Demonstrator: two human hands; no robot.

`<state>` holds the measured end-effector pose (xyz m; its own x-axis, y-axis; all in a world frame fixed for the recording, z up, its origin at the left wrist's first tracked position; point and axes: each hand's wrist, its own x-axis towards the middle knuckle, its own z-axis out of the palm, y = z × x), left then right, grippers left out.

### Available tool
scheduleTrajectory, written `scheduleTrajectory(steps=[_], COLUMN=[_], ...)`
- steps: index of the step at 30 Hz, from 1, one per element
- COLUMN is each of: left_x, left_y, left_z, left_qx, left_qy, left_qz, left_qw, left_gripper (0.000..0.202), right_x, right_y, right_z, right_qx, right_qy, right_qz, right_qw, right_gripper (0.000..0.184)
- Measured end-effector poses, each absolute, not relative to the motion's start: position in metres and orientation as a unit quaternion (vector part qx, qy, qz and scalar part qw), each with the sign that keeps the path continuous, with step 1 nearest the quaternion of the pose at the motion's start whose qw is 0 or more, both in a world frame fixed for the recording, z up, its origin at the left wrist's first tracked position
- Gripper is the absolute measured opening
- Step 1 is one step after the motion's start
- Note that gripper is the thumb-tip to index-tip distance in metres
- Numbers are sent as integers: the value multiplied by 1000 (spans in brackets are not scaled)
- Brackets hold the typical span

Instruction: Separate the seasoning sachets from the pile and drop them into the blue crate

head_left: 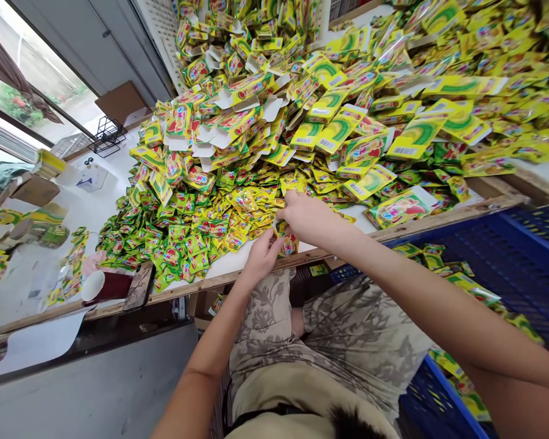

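At the table's front edge my left hand (261, 256) is closed, its thumb and finger pinching the side of a small printed candy box (289, 245). My right hand (313, 222) is just above and to the right, fingers curled together at the box's upper end. What its fingertips grip is hidden. Behind both hands lie loose yellow sachets (242, 204), and green sachets (178, 247) are heaped to the left. Flattish yellow boxes (331, 131), several with white end flaps raised, are piled farther back.
A wooden strip (219, 279) edges the table. On the left are a phone (139, 285), a dark red cup (112, 285) and a black wire rack (107, 135). Blue crates (521, 256) holding more packs stand at the lower right. A white basket (158, 36) is behind.
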<state>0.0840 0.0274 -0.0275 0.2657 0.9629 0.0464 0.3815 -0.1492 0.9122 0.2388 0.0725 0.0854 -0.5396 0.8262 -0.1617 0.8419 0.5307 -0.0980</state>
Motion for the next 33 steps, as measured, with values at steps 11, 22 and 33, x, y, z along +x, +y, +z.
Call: scheduleTrajectory(steps=[11,22,33], left_x=[79,78,82], left_y=[27,31,35], left_z=[-35,-41,-30], left_qx=[635,595,595], left_qy=[451,420,421], left_qz=[380,405,392], left_qw=[499,552,561], left_gripper=[29,37,42], right_x=[255,247,235], right_y=[93,95,96], right_z=[78,80,86], right_qx=[479,450,472], right_qy=[865,880,863], right_qz=[-149,-142,-137], right_qw=[-5,55,115], right_gripper=[20,18,23])
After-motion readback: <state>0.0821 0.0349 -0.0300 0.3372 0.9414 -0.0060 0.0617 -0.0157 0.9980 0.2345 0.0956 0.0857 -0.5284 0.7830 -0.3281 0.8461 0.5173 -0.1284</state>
